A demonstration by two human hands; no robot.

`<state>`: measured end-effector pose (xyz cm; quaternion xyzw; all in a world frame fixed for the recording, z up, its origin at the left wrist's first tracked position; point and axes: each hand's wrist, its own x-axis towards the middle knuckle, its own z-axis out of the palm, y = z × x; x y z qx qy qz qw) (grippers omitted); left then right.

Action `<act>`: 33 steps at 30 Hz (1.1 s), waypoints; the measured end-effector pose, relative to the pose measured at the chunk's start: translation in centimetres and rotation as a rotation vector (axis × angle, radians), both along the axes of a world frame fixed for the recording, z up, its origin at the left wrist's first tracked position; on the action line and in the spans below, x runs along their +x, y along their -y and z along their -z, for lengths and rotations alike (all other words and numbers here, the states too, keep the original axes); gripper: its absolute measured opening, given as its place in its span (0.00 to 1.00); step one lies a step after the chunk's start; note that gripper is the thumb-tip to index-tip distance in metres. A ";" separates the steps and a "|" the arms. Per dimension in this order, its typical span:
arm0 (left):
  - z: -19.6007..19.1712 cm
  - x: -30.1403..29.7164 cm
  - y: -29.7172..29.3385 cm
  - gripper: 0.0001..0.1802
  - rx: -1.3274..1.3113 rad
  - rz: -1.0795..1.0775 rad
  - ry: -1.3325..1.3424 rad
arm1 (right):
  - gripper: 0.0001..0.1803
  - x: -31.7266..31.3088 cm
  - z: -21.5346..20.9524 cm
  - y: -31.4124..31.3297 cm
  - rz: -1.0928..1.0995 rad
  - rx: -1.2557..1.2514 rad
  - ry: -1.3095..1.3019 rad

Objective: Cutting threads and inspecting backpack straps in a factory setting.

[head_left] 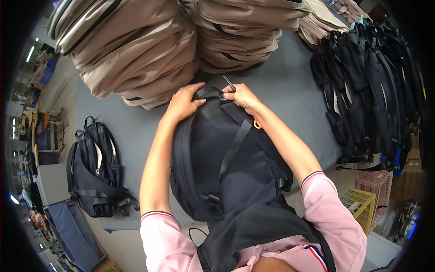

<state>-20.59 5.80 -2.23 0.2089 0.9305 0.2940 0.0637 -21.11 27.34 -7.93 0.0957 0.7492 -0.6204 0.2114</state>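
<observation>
A dark navy backpack (208,158) lies in front of me on the grey table, its top end away from me and its lower end against my body. My left hand (183,103) grips the top left edge of the bag, fingers and thumb around it beside the black handle loop (209,92). At the top right of the bag, my right hand (243,98) is closed around scissors (229,83). Their thin metal blades stick up past the fingers, and an orange loop shows below the wrist. The right fingertips also touch the bag's top near the handle.
Tall stacks of beige bags (136,50) stand at the far side of the grey table (140,136). Another dark backpack (95,167) lies at the left, and many black backpacks (362,90) are piled at the right. Yellow (358,204) and pink crates (376,181) stand beyond the right edge.
</observation>
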 end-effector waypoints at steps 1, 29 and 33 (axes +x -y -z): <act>-0.9 -1.0 -0.9 0.25 0.090 0.049 0.174 | 0.10 0.1 -1.2 -0.7 0.022 0.009 0.007; -5.6 5.3 -2.0 0.10 0.926 -0.150 0.723 | 0.05 7.7 -9.5 0.2 -0.002 -0.068 -0.443; -5.8 6.1 -1.8 0.10 0.914 -0.142 0.697 | 0.07 8.4 -10.8 0.2 -0.079 0.028 -0.542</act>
